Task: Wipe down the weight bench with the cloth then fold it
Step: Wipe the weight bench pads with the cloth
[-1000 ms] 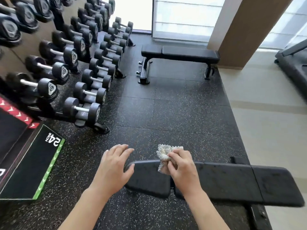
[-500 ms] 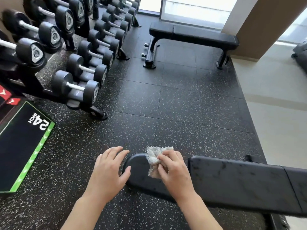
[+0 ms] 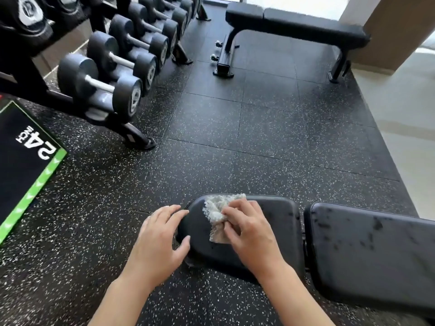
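Cloth point(image 3: 217, 214) shifted toward bench point(image 3: 270, 222) pad end, gripped by right hand point(image 3: 249, 229); left hand point(image 3: 160, 241) relaxed, resting on pad edge.

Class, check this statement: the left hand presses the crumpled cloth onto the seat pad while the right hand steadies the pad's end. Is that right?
The hands are swapped. The head view shows the right hand pressing the crumpled cloth onto the seat pad, while the left hand steadies the pad's end.

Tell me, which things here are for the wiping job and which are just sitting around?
For the job: cloth, near bench, right hand pressing the cloth, left hand at the bench's end.

Just around: dumbbells, far bench, box marked 24 inch.
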### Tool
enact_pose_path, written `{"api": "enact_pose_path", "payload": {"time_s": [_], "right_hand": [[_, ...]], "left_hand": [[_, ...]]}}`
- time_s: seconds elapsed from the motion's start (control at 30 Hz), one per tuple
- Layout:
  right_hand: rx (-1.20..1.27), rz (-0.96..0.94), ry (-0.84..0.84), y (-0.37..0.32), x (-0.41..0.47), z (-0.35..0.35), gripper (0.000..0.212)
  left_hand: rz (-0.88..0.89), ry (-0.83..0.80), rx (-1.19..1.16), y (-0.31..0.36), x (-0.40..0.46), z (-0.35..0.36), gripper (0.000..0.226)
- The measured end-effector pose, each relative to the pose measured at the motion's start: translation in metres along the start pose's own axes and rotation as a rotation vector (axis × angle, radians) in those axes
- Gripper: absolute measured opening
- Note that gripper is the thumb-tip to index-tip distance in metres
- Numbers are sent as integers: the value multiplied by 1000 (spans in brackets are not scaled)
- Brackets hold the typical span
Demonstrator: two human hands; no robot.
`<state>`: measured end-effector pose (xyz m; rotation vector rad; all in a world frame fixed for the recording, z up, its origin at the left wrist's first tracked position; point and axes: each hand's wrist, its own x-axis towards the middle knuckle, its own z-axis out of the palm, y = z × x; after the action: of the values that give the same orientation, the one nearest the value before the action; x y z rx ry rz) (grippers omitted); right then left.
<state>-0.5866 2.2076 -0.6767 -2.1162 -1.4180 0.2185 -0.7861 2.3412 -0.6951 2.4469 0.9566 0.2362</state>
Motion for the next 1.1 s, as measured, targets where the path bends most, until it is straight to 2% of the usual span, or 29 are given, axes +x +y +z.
{"api": "enact_pose_path", "payload": {"time_s": [0.17, 0.37, 0.43, 0.57, 0.6, 0.73, 0.97, 1.1], "right_hand": [[3, -57, 40, 16, 0, 30, 18], [-10, -75, 62, 27, 18, 48, 25], [-7, -74, 71, 25, 35, 45, 25], [-45, -48, 55, 13, 61, 31, 24], [-65, -46, 44, 10, 61, 27, 24], [-98, -67, 33, 1, 54, 22, 23], [-100, -77, -1, 13, 52, 53, 22], [-103, -90, -38, 14, 48, 76, 22]], "left_hand": [[9, 15, -35, -27, -7, 46, 64], [60, 42, -48, -52, -4, 67, 75], [9, 4, -127, -58, 2, 66, 80], [-185, -151, -492, -48, 19, 66, 80], [-224, -138, -537, -42, 20, 69, 76], [-316, -62, -630, -25, 9, 79, 91], [-280, -45, -634, -32, 8, 87, 88], [-257, -38, -633, -31, 8, 85, 67]]}}
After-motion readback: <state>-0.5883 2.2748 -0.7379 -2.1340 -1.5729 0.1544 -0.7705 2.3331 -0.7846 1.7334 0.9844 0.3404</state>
